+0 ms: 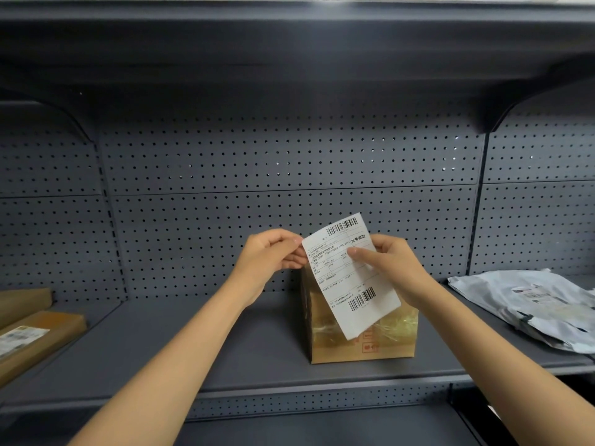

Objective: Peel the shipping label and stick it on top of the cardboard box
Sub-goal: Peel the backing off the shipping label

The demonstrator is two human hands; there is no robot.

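Note:
A white shipping label with two barcodes is held up, tilted, in front of the cardboard box. My left hand pinches the label's upper left corner. My right hand grips its right edge, thumb on the printed face. The brown box stands upright on the grey shelf, taped with clear tape and marked with red print. The label and my hands hide the box's top.
A grey plastic mailer bag lies on the shelf at the right. Flat cardboard parcels lie at the left, one bearing a label. A pegboard wall backs the shelf, and another shelf hangs overhead.

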